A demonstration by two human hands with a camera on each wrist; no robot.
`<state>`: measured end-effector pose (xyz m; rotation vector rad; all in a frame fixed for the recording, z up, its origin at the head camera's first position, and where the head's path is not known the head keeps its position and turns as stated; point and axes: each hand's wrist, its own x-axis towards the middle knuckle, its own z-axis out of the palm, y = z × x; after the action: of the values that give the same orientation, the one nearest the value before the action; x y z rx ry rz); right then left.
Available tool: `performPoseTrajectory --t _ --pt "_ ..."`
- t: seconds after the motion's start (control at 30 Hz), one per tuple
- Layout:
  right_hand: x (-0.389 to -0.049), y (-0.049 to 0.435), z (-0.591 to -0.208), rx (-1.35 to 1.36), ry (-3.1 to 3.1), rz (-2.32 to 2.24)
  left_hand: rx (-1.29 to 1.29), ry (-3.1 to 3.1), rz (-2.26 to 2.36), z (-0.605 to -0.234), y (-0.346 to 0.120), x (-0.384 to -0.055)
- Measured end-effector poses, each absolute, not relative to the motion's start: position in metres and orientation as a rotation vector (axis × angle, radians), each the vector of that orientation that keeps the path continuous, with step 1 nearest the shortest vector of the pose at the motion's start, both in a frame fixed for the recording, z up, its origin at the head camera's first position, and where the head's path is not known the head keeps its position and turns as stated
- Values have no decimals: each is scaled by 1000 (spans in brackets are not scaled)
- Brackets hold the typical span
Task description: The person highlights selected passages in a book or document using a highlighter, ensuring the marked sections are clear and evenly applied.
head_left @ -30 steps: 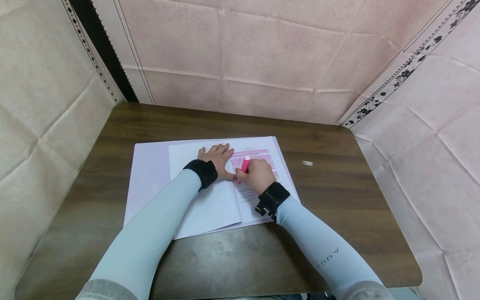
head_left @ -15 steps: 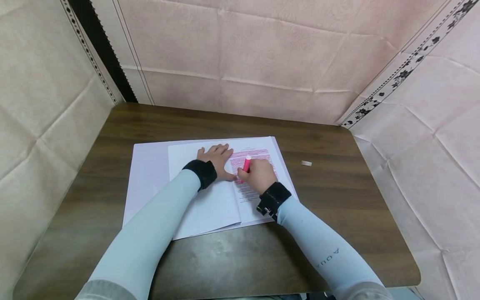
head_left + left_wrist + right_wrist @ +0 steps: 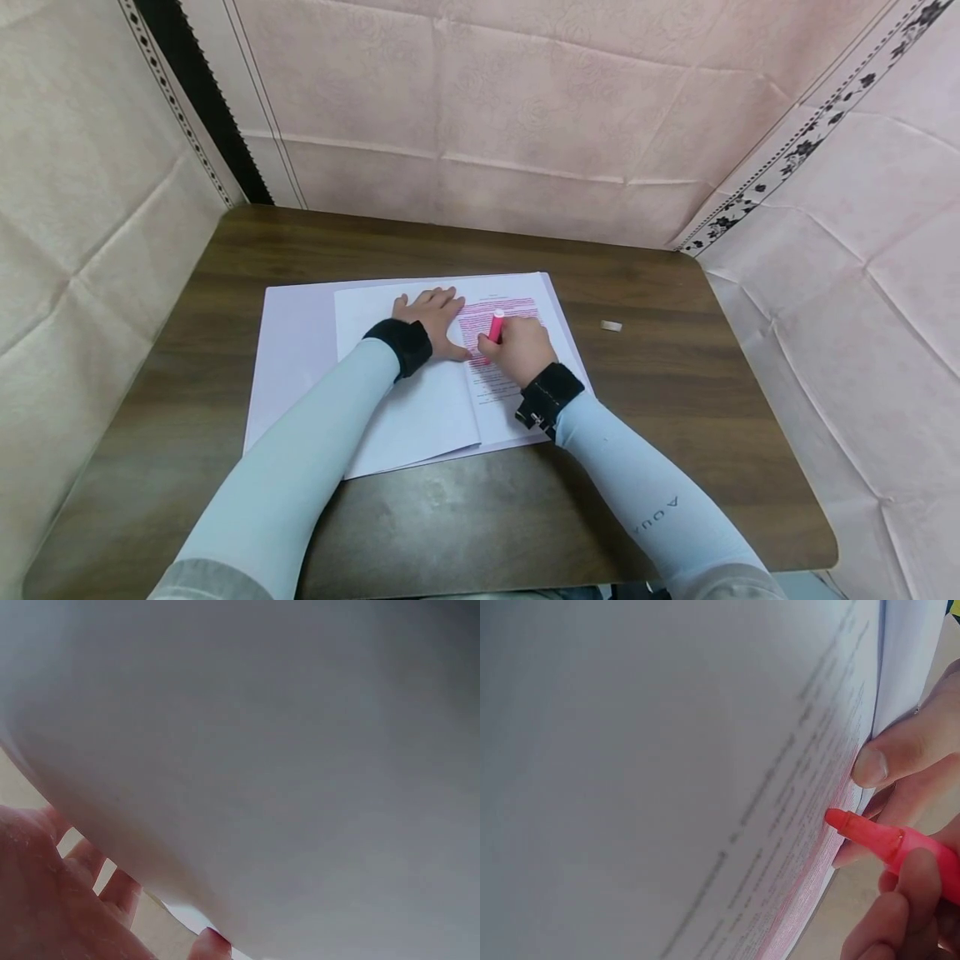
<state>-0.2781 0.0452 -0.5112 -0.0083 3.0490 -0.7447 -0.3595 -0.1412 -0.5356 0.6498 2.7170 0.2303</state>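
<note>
A pink highlighter (image 3: 496, 327) is pinched in my right hand (image 3: 524, 350); its orange-red tip (image 3: 835, 817) meets the printed lines in the right wrist view. The printed page (image 3: 497, 386) carries many pink-marked lines in its upper part and unmarked text below. My left hand (image 3: 435, 321), fingers spread, lies flat on the blank left-hand page (image 3: 412, 417), its thumb (image 3: 871, 766) reaching the inner edge of the printed page. In the left wrist view, white paper hides most of the scene, with the left fingers (image 3: 120, 889) partly visible.
A pale lilac folder or cover (image 3: 296, 333) lies under the pages on the brown wooden table (image 3: 637, 467). To the right rests a small whitish block (image 3: 611, 326), perhaps an eraser. Pale patterned cloth (image 3: 525, 108) hangs behind the table and at both sides.
My right hand has slid slightly to the right with the highlighter, along a line near the left of the printed text. The left hand stays in place on the paper.
</note>
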Motion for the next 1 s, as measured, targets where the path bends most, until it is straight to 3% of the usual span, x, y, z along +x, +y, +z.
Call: performPoseTrajectory --t 1.0 --pt "-282 60 -510 32 3002 -793 662 2729 218 -538 -141 -361"
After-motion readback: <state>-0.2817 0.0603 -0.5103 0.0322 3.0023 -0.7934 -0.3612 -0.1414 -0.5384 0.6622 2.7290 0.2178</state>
